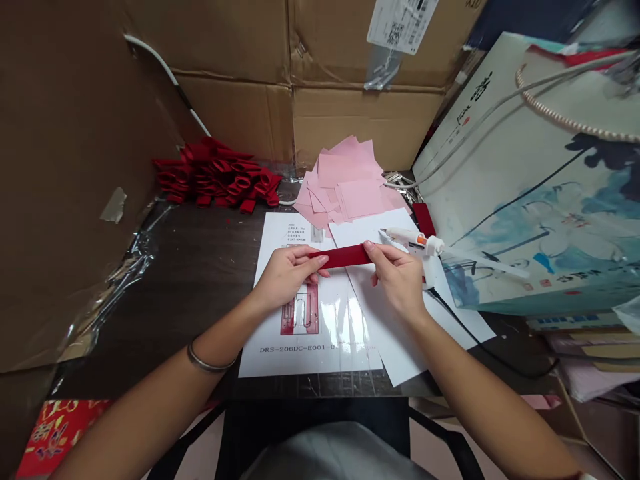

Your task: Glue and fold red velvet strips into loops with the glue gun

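A dark red ribbon strip (345, 257) is stretched level between my two hands, above white printed sheets (320, 360). My left hand (289, 273) pinches its left end between thumb and fingers. At the other end, my right hand (397, 272) grips the strip the same way. Just beyond my right hand, a white hot glue gun (413, 239) lies on the paper, with a clear glue stick (487, 261) out of its back. Under my left hand, the sheet bears a red-framed picture (300, 310), partly covered by the hand.
At the back left lies a pile of folded red ribbon loops (215, 175). Pink paper squares (350, 180) are heaped at the back middle, beside small metal clips (400, 183). Cardboard boxes (240, 113) wall the back and left; a large paper bag (540, 187) stands right. A black cord (465, 327) trails right.
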A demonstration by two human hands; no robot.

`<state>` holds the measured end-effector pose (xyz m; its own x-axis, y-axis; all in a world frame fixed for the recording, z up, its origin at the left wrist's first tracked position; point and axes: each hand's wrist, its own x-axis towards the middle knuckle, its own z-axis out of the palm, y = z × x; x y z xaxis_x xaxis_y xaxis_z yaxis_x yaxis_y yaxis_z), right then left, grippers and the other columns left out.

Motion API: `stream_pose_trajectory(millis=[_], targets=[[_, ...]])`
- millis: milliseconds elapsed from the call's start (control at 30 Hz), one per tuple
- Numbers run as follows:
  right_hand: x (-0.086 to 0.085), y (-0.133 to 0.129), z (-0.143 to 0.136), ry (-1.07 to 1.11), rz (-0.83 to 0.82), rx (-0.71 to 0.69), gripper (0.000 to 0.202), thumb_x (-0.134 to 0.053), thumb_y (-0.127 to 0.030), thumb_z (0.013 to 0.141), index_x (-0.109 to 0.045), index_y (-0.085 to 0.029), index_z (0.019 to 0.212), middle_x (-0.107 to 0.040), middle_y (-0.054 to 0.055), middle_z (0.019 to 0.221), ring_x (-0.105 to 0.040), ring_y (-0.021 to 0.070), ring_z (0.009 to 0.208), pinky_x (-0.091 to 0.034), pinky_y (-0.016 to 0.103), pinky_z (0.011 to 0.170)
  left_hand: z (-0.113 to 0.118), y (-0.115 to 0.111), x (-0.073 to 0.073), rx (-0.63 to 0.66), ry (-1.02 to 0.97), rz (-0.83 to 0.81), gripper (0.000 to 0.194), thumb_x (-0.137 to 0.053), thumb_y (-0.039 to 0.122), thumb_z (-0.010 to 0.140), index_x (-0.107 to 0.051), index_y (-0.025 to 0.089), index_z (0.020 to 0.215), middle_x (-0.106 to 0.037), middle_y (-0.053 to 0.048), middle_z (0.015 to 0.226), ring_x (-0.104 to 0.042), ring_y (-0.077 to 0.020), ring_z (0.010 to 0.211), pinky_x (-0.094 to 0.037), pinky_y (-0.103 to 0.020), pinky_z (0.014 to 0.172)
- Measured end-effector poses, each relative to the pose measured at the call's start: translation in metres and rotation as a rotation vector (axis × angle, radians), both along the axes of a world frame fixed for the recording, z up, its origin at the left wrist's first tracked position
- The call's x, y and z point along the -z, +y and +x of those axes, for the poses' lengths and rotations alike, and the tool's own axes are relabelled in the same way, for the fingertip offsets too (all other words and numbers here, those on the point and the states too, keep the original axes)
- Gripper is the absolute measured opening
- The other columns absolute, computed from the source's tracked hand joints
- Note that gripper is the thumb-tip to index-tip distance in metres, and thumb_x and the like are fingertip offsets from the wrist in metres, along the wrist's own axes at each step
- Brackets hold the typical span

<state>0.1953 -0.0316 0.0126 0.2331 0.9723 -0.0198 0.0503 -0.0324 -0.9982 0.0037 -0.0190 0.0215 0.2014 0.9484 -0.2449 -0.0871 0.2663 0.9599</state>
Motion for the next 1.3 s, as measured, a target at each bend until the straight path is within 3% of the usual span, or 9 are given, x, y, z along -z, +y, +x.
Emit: stream_pose_trajectory(millis=[100,267,533,733,833,967,1133,1300], targets=[[0.007,0.003,-0.004,0.09,-0.025,-0.021,0.042,-0.063,-0.054,0.083,-0.066,-0.017,0.102,-0.063,0.002,0.065,-0.052,0.0134,0.053,-0.036,0.025,0.043,-0.008,0.008,-0.011,-0.194,-0.045,0.04,0.017,-0.072,0.028,0.077,-0.07,0.013,0.085,-0.063,-0.001,0.06,-0.053,-0.0078,0.049,-0.045,-0.019,0.049],[0.012,0.006,-0.008,0.087,-0.029,-0.083,0.041,-0.061,-0.053,0.084,-0.064,-0.015,0.1,-0.068,0.003,0.065,-0.041,0.009,0.043,-0.034,0.025,0.042,-0.027,0.047,-0.037,-0.404,-0.033,0.103,0.017,-0.065,0.022,0.083,-0.056,0.017,0.068,-0.04,0.008,0.046,-0.04,-0.0058,0.041,-0.045,-0.018,0.048],[0.009,0.003,-0.005,0.032,0.019,-0.116,0.038,-0.06,-0.05,0.085,-0.064,-0.016,0.1,-0.064,-0.001,0.059,-0.042,0.0097,0.042,-0.034,0.025,0.045,-0.042,0.132,-0.056,-0.608,0.085,0.006,0.014,-0.06,0.016,0.084,-0.051,0.017,0.073,-0.052,0.005,0.053,-0.042,-0.0057,0.04,-0.049,-0.023,0.054],[0.01,0.002,-0.006,-0.041,0.055,-0.171,0.031,-0.055,-0.045,0.088,-0.062,-0.017,0.097,-0.063,-0.001,0.058,-0.048,0.0118,0.048,-0.036,0.026,0.05,-0.044,0.152,-0.056,-0.628,0.207,0.03,0.016,-0.06,0.019,0.087,-0.046,0.02,0.095,-0.066,0.001,0.067,-0.05,-0.0088,0.043,-0.049,-0.026,0.055],[0.011,-0.002,-0.009,-0.103,0.08,-0.259,0.027,-0.053,-0.042,0.089,-0.063,-0.017,0.09,-0.059,-0.001,0.057,-0.05,0.0126,0.051,-0.037,0.027,0.052,-0.042,0.145,-0.052,-0.575,0.282,0.11,0.024,-0.06,0.025,0.088,-0.044,0.02,0.105,-0.067,0.002,0.069,-0.051,-0.0083,0.044,-0.047,-0.024,0.054],[0.011,-0.01,-0.016,-0.222,0.137,-0.475,0.024,-0.059,-0.039,0.085,-0.066,-0.018,0.076,-0.045,-0.006,0.049,-0.04,0.0106,0.048,-0.032,0.027,0.051,-0.025,0.12,-0.041,-0.362,0.398,0.282,0.023,-0.045,0.03,0.093,-0.058,0.015,0.103,-0.065,0.004,0.068,-0.048,-0.002,0.042,-0.04,-0.019,0.055],[0.012,-0.014,-0.019,-0.326,0.206,-0.662,0.022,-0.059,-0.034,0.083,-0.063,-0.019,0.067,-0.039,-0.007,0.048,-0.033,0.0093,0.047,-0.03,0.027,0.053,0.012,0.073,-0.015,-0.013,0.543,0.54,0.019,-0.059,0.033,0.082,-0.071,0.019,0.076,-0.069,-0.002,0.068,-0.055,-0.0119,0.055,-0.039,-0.024,0.057],[0.016,-0.01,-0.014,-0.313,0.216,-0.722,0.026,-0.056,-0.031,0.083,-0.053,-0.02,0.059,-0.033,-0.008,0.047,-0.027,0.0089,0.046,-0.026,0.026,0.05,0.037,0.046,0.01,0.215,0.689,0.684,0.015,-0.063,0.033,0.077,-0.075,0.026,0.081,-0.069,-0.002,0.07,-0.053,-0.0163,0.06,-0.034,-0.028,0.061]])
